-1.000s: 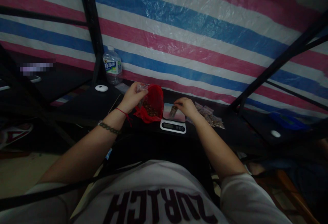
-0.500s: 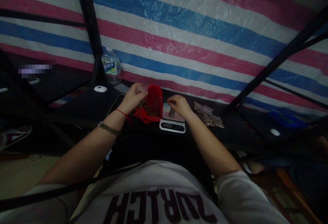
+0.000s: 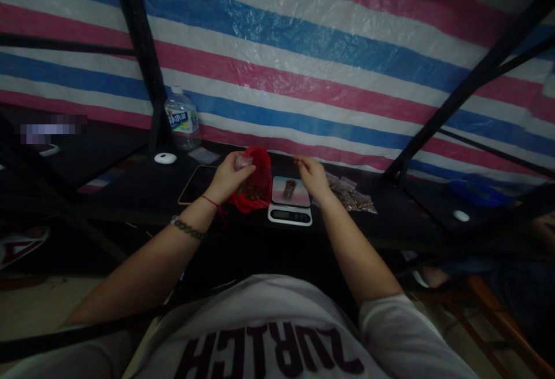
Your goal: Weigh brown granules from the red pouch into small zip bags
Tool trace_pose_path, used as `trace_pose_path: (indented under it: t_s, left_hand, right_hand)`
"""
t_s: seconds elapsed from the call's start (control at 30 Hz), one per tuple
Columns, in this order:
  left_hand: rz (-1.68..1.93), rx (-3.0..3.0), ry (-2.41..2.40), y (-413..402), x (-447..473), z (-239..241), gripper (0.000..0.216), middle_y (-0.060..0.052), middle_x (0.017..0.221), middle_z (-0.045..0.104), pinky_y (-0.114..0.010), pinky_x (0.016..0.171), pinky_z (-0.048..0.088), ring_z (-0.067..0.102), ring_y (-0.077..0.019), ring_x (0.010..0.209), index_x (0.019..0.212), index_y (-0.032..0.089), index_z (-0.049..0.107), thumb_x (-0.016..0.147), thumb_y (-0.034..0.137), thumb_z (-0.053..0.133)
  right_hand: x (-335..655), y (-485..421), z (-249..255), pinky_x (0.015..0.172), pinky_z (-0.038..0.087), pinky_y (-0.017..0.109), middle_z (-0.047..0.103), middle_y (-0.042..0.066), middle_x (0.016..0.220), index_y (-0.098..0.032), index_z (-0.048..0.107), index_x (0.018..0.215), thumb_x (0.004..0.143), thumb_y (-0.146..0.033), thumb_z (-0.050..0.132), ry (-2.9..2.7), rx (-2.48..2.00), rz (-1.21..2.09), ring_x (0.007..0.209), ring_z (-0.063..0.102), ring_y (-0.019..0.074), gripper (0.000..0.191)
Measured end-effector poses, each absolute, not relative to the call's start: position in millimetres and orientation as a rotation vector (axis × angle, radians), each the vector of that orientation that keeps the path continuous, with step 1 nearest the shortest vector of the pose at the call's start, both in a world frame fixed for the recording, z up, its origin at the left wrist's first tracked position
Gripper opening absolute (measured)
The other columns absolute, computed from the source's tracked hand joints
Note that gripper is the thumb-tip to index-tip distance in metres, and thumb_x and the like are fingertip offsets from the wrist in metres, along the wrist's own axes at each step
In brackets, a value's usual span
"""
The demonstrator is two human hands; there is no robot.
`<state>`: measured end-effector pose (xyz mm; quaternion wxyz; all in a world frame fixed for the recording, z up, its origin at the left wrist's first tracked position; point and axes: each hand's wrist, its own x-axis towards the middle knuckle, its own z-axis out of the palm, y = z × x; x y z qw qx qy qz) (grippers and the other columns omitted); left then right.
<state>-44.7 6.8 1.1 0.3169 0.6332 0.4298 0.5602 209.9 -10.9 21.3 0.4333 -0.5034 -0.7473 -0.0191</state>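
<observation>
My left hand (image 3: 229, 176) is closed round a small clear packet (image 3: 243, 161), held over the mouth of a red bag (image 3: 256, 185) with brown bits inside. Right of the bag stands a small digital scale (image 3: 289, 213) with a little filled packet (image 3: 289, 188) on its plate. My right hand (image 3: 311, 174) hovers just above and to the right of the scale, its fingers pinched together; what they hold, if anything, is too small to name.
Several filled clear packets (image 3: 350, 194) lie right of the scale. A water bottle (image 3: 181, 118), a white round object (image 3: 165, 158) and a tablet (image 3: 197, 184) sit at the left on the dark table (image 3: 143, 185). Black poles (image 3: 137, 49) cross a striped tarp behind.
My right hand has lifted off the packet on the scale and drawn back to the right. The left hand stays at the red bag; the view has shifted a little.
</observation>
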Motion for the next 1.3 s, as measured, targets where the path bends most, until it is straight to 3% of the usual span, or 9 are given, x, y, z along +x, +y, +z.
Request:
trace_pose_path:
  t_s: [0.07,0.13,0.2,0.27,0.43,0.73,0.87,1.07,1.3]
  left_hand:
    - [1.440,1.689,1.099,-1,-37,3,0.051,-0.008,0.103,0.065,-0.038,0.089,0.046,0.061,-0.0228,0.094,0.107,0.017,0.059,0.065,0.044,0.070]
    - [1.400,1.703,1.072,-10,-30,4,0.046,-0.008,0.099,0.066,-0.038,0.087,0.046,0.061,-0.0227,0.092,0.100,0.016,0.060,0.066,0.047,0.069]
    - [1.347,1.722,1.036,-16,-23,4,0.042,-0.007,0.094,0.066,-0.037,0.084,0.047,0.062,-0.0219,0.088,0.094,0.017,0.061,0.067,0.049,0.068]
    - [1.283,1.754,0.983,-17,-18,3,0.039,-0.006,0.090,0.067,-0.035,0.082,0.047,0.062,-0.0208,0.085,0.092,0.017,0.061,0.068,0.047,0.068]
    - [1.221,1.813,0.919,-4,-4,4,0.038,-0.006,0.092,0.067,-0.033,0.080,0.048,0.063,-0.0197,0.085,0.094,0.017,0.061,0.068,0.044,0.070]
    - [1.010,2.124,1.048,-1,9,1,0.035,-0.004,0.087,0.068,-0.032,0.074,0.048,0.063,-0.0205,0.079,0.094,0.019,0.064,0.070,0.044,0.067]
    - [0.987,2.156,1.081,-8,6,-6,0.039,-0.004,0.087,0.068,-0.032,0.072,0.047,0.063,-0.0211,0.078,0.097,0.019,0.062,0.069,0.045,0.066]
    - [1.013,2.128,1.067,-13,3,-5,0.040,-0.005,0.091,0.068,-0.032,0.073,0.047,0.063,-0.0221,0.082,0.098,0.019,0.061,0.070,0.046,0.066]
    - [1.047,2.096,1.044,-18,5,-7,0.044,-0.005,0.093,0.067,-0.033,0.073,0.048,0.063,-0.0216,0.081,0.104,0.018,0.059,0.069,0.045,0.067]
  right_hand:
    - [234,-15,9,0.092,0.046,0.040,0.069,0.010,0.105,-0.018,0.067,0.112,0.089,-0.032,0.051,-1.777,-1.339,-0.005,0.099,0.063,0.0227,0.031]
    - [245,-18,-6,0.089,0.048,0.040,0.069,0.012,0.105,-0.015,0.064,0.116,0.080,-0.041,0.063,-1.782,-1.438,0.088,0.097,0.063,0.0239,0.045]
    - [246,-19,-20,0.089,0.048,0.039,0.068,0.013,0.109,-0.014,0.063,0.118,0.071,-0.045,0.071,-1.832,-1.506,0.170,0.098,0.063,0.0247,0.057]
    - [240,-18,-29,0.091,0.047,0.039,0.067,0.013,0.111,-0.014,0.065,0.114,0.068,-0.043,0.074,-1.899,-1.522,0.220,0.100,0.063,0.0247,0.055]
    - [229,-15,-32,0.085,0.050,0.035,0.072,0.008,0.095,-0.016,0.070,0.097,0.069,-0.029,0.073,-1.924,-1.483,0.321,0.090,0.066,0.0210,0.030]
    - [220,-15,-18,0.090,0.050,0.035,0.066,0.010,0.112,-0.017,0.061,0.112,0.071,-0.026,0.069,-1.616,-1.059,0.653,0.099,0.064,0.0191,0.043]
    - [208,-21,-10,0.087,0.052,0.034,0.065,0.009,0.110,-0.018,0.055,0.116,0.068,-0.025,0.072,-1.671,-0.979,0.729,0.095,0.065,0.0180,0.052]
    - [202,-26,11,0.080,0.052,0.032,0.067,0.005,0.097,-0.017,0.062,0.100,0.069,-0.024,0.072,-1.905,-1.014,0.596,0.087,0.065,0.0173,0.034]
    - [196,-31,42,0.090,0.049,0.035,0.068,0.007,0.110,-0.021,0.068,0.110,0.078,-0.020,0.065,-2.207,-0.939,0.428,0.102,0.063,0.0201,0.032]
